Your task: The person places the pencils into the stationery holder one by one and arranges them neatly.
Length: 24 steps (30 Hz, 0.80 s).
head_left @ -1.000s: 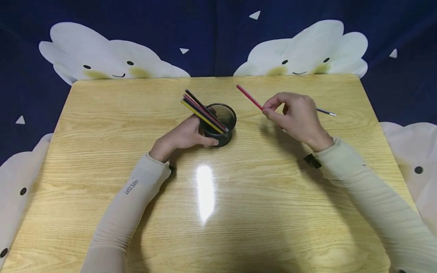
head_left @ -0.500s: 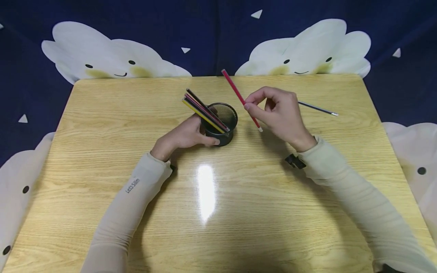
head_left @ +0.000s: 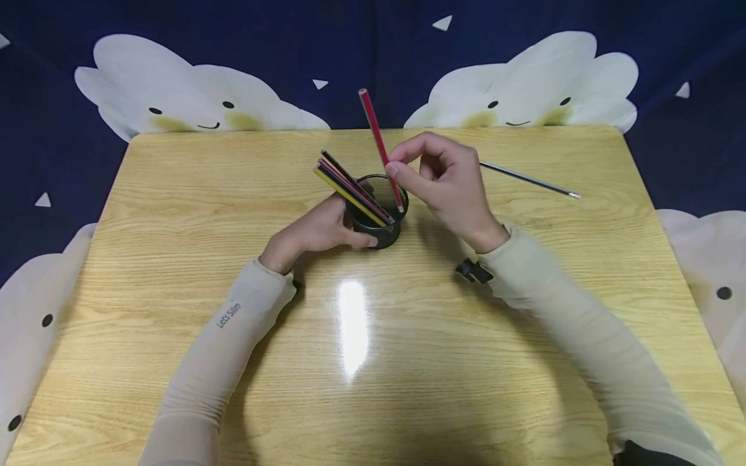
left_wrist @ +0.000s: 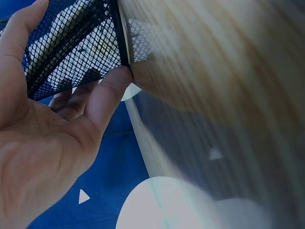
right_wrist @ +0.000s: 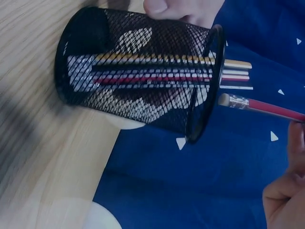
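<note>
A black mesh pencil cup stands upright on the table, with several pencils in yellow, black and red leaning left inside it. My left hand grips the cup from its left side, thumb in front; the left wrist view shows its fingers around the mesh near the base. Between thumb and index finger, my right hand pinches a red pencil by its middle. Its eraser end points down at the cup's mouth; in the right wrist view that eraser is just off the rim.
A dark pencil with a white eraser lies on the wooden table, to the right behind my right hand. Beyond the far table edge hangs a dark blue cloth with cloud prints.
My right hand has moved left with the red pencil, bringing it over the cup and tilting it more upright. More of the dark pencil now shows. The left hand stays on the cup.
</note>
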{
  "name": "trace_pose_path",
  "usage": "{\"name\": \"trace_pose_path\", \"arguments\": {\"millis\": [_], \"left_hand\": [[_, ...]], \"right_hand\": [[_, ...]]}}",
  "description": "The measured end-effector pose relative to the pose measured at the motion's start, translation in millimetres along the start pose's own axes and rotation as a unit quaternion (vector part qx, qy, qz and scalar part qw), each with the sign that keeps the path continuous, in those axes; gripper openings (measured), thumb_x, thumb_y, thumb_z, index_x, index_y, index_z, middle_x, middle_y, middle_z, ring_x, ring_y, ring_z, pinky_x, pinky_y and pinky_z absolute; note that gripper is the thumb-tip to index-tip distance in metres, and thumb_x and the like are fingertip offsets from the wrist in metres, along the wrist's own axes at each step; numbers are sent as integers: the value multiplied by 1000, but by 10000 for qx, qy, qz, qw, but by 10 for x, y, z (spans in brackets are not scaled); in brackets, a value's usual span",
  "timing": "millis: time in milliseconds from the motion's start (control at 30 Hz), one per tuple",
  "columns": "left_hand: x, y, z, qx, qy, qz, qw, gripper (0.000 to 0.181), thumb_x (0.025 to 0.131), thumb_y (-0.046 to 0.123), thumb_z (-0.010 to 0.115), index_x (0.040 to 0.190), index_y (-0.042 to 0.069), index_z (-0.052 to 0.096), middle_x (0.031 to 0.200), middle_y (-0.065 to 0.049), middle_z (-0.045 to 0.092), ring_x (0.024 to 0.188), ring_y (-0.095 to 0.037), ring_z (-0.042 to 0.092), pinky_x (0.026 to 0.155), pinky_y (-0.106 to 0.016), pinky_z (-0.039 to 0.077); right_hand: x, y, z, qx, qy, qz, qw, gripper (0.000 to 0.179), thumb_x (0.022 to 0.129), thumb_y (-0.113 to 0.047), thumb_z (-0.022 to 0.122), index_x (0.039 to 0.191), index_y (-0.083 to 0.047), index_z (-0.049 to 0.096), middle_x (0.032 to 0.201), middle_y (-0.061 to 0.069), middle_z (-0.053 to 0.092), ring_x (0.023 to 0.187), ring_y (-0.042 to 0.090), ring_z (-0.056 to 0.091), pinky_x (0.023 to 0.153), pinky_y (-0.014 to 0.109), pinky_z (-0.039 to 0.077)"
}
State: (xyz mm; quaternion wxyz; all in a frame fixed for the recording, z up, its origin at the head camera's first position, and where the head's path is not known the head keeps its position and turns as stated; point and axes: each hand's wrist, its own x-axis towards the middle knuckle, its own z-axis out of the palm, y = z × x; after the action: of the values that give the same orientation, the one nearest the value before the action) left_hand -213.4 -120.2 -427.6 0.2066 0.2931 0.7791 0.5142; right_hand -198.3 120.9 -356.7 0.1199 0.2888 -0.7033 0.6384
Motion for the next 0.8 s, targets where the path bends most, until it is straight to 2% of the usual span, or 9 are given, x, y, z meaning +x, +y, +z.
{"name": "trace_pose_path", "arguments": {"millis": [100,333,467,800], "left_hand": [[3,-11,5,-44,-27,-4,10000,56,90,9,89,140,0,65,129,-10,64,97,-23,57,88,-40,46],[17,-29,1,-159,-92,163,9997,56,91,5,89,140,-2,63,128,-9,65,104,-20,59,98,-37,45],[13,-27,-2,-174,-109,168,9996,57,91,5,89,141,-2,63,128,-8,67,105,-19,59,97,-36,45],[18,-20,-5,-84,-107,84,9999,58,91,6,89,142,-2,63,125,-8,70,99,-20,59,92,-37,46]], "right_hand": [[20,29,70,44,-4,-128,9999,7,97,-1,78,101,5,77,91,8,74,49,13,35,44,25,23],[44,120,187,48,164,-361,9992,12,98,-1,78,103,10,74,94,11,74,49,11,36,44,24,25],[55,164,238,35,226,-456,9987,12,99,0,77,103,10,73,95,12,75,49,10,38,44,23,26],[53,246,262,-5,281,-425,9987,14,99,-2,78,105,10,74,95,13,75,50,9,38,45,23,26]]}}
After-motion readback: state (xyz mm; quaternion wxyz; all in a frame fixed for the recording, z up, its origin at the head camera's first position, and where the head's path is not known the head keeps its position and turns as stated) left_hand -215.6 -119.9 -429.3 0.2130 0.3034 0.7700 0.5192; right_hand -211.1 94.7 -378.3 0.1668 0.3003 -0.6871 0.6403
